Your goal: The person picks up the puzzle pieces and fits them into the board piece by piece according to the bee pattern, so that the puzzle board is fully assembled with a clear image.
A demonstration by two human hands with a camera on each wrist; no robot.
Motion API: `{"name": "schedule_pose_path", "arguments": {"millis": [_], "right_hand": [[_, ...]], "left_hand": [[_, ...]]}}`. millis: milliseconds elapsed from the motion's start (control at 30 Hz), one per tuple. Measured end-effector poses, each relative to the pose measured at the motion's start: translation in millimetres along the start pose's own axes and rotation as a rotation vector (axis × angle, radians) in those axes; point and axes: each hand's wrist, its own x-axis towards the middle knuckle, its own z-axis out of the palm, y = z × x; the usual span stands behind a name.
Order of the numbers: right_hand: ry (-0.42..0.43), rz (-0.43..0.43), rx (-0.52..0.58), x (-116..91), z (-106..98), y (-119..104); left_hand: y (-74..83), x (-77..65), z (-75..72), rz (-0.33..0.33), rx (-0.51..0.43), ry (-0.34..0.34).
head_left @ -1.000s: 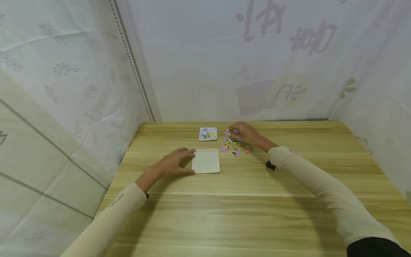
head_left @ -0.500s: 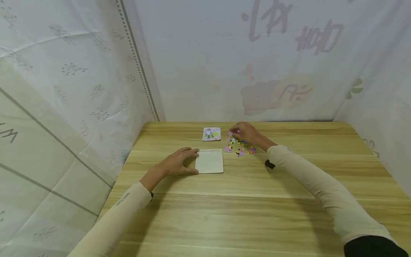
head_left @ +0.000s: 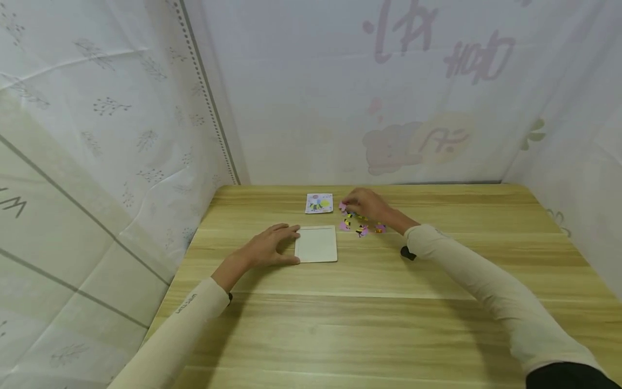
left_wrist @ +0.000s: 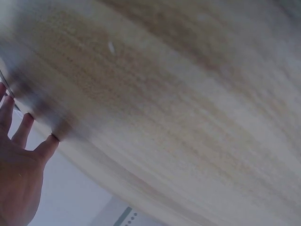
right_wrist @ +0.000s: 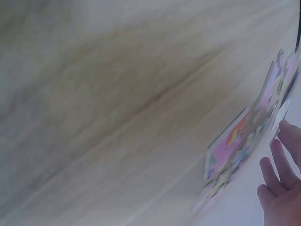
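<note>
A square white puzzle tray (head_left: 316, 246) lies flat on the table in the head view. My left hand (head_left: 267, 246) rests at its left side, thumb at the near corner and fingers at the far one; in the left wrist view the fingers (left_wrist: 23, 129) are spread. Farther right, my right hand (head_left: 369, 204) pinches a pink puzzle piece (head_left: 343, 206) between thumb and fingertips. That piece shows its pale side in the right wrist view (right_wrist: 281, 117). Several loose pink, yellow and black puzzle pieces (head_left: 362, 231) lie below the hand, some hidden by it.
A small picture card (head_left: 319, 203) with a bee on it lies behind the tray, left of the pieces. The wooden table (head_left: 311, 335) ends at a patterned cloth (head_left: 301, 108) at the back, with more cloth on both sides.
My right hand has moved a little left and nearer, and the pink puzzle piece now shows at its fingertips. The left hand stays at the tray; the head view has shifted slightly.
</note>
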Motion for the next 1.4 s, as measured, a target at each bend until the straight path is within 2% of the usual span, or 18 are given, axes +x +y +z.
{"name": "schedule_pose_path", "arguments": {"millis": [167,400,800,1100,1400], "right_hand": [[0.013,-0.043,0.001,0,2,-15],[-0.013,-0.082,0.057,2,10,-33],[0.000,-0.241,-0.005,5,34,-56],[-0.102,-0.173,0.026,8,47,-76],[-0.130,-0.174,-0.015,10,54,-82]], "left_hand": [[-1.4,-1.2,-0.4,0.002,0.008,0.008],[-3.5,-2.4,-0.9,-0.004,0.005,0.005],[-4.2,0.3,-2.5,-0.036,-0.002,-0.022],[-4.8,1.4,-1.4,-0.030,-0.009,-0.020],[-1.3,3.3,-1.7,-0.018,-0.010,-0.016]]}}
